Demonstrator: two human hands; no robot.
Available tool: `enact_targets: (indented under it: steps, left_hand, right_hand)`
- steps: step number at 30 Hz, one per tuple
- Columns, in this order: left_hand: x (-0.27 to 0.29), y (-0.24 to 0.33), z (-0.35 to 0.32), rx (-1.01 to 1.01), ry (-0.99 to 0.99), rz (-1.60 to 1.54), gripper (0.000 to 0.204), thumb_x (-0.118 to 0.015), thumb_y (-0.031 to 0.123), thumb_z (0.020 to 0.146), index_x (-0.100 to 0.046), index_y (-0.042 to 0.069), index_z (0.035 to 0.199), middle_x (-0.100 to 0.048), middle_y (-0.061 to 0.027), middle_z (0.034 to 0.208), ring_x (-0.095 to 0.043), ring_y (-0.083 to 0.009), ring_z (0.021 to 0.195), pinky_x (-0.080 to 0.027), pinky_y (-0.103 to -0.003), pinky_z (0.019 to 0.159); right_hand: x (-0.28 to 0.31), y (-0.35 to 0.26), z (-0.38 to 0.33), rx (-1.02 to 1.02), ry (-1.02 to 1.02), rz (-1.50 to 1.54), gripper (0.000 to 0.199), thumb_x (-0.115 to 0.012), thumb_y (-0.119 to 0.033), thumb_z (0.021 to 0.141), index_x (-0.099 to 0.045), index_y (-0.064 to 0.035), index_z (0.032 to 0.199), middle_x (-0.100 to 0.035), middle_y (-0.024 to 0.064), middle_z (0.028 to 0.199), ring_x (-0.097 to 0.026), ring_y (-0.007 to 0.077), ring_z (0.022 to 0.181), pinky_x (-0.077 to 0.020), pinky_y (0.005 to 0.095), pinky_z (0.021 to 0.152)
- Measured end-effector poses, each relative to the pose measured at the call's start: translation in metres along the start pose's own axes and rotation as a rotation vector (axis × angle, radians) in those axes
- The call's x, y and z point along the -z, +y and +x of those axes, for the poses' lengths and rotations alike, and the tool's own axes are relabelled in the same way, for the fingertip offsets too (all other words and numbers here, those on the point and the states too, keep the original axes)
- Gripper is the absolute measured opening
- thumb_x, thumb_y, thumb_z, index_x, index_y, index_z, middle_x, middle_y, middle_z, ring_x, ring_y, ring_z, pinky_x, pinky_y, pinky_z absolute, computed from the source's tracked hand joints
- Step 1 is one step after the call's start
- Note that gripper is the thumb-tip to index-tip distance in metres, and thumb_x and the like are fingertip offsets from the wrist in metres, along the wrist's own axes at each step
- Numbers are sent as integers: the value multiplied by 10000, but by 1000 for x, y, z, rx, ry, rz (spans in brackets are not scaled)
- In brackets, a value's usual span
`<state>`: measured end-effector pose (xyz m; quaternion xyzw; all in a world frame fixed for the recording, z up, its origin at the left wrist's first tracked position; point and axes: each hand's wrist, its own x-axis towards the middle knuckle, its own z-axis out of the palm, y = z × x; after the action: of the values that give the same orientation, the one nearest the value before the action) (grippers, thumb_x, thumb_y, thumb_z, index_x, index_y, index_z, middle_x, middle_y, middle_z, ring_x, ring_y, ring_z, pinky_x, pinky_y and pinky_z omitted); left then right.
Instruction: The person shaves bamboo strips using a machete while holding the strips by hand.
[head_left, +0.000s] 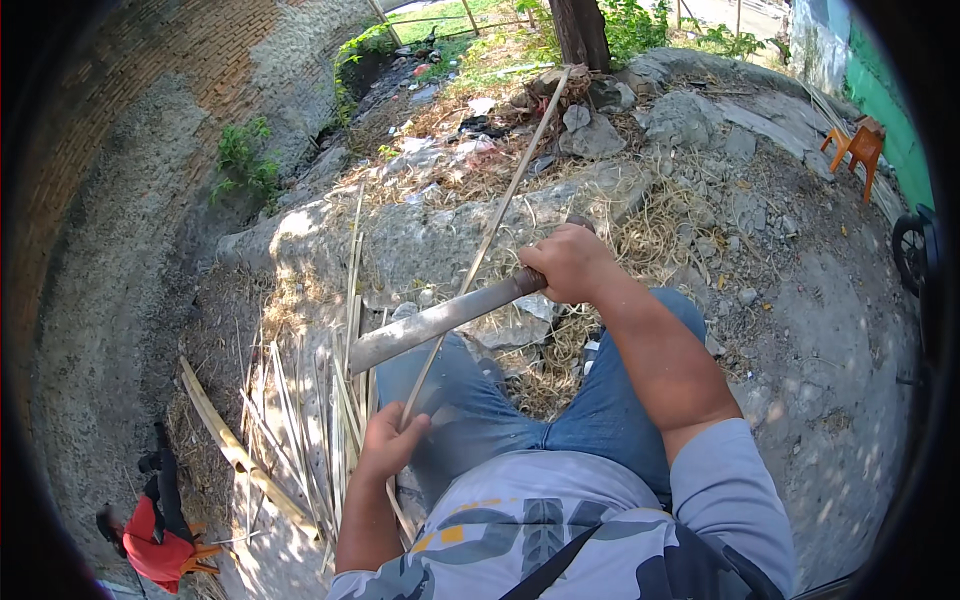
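Note:
My right hand is closed round the dark handle of a machete. Its long grey blade points left, over my left thigh, and crosses a thin bamboo strip. My left hand grips that strip near its lower end, beside my left knee. From there the strip slants up and away to the right, ending near a tree trunk. Whether the blade touches the strip or only passes over it, I cannot tell.
Several split bamboo strips lie to my left beside a thicker bamboo piece. Curled shavings cover the ground ahead, near broken concrete. A person in red sits at lower left. An orange chair stands far right.

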<state>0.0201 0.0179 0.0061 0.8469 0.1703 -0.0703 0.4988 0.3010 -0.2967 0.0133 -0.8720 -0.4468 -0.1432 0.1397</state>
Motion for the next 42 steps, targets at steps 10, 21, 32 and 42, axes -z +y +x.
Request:
enact_targets:
  steps: [10,21,32,42]
  left_hand:
    - [7,2,-19,-1,48,-42,333,-768,288,948,-681,-5,1081,-623,23,827,-524,-67,744,-447,-263,658]
    - [-14,5,-3,-6,-2,-58,286,-749,271,966,-664,8,1039,-627,9,817,-527,-75,697,-443,-265,615]
    - [1,8,-28,-15,-12,-58,327,-735,332,980,-558,73,886,-499,67,743,-412,-40,669,-353,-241,586]
    - [-22,17,-4,48,-55,-266,262,-747,283,971,-589,74,965,-525,71,748,-456,-35,668,-392,-235,587]
  right_hand:
    - [1,31,-5,-634,156,309,266,-717,-231,779,-709,-113,1018,-715,186,876,-695,422,866,-549,526,785]
    - [-9,-15,2,76,82,28,193,-732,-190,709,-649,-156,880,-690,78,775,-690,321,745,-532,471,704]
    - [6,41,-5,-733,119,277,221,-719,-242,824,-714,-137,1019,-734,160,906,-708,410,905,-558,517,820]
    - [-2,1,-5,-232,175,161,225,-764,-219,744,-663,-145,932,-693,98,784,-701,349,784,-540,481,699]
